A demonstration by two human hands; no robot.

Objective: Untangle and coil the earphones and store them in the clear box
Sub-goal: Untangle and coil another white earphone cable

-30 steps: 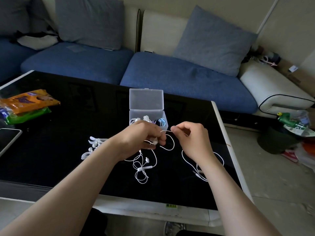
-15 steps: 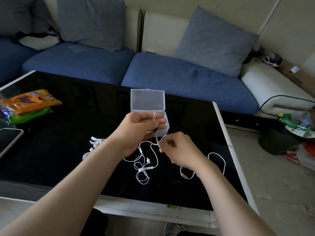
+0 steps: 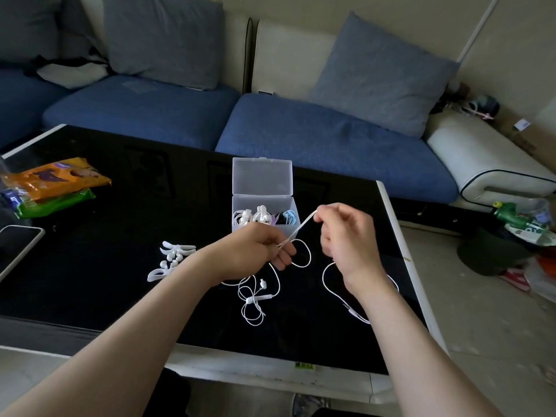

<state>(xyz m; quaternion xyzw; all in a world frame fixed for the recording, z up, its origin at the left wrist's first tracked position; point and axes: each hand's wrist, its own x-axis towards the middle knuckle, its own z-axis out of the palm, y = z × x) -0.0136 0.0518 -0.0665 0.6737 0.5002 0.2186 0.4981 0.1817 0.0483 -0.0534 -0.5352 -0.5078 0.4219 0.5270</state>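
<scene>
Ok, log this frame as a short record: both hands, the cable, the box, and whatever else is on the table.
left hand: pinches the white earphone cable low, near the table
right hand: pinches the same cable higher, so the stretch between the hands is taut
cable remainder: loose loops on the black table
clear box: lid open, behind the hands, with coiled earphones inside
stage: cable not yet stored
others: white ear hooks, snack packets, phone at left

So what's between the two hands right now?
In the head view, a taut stretch of white earphone cable runs from the left hand up to the pinching right hand; nothing else lies between them.
</scene>
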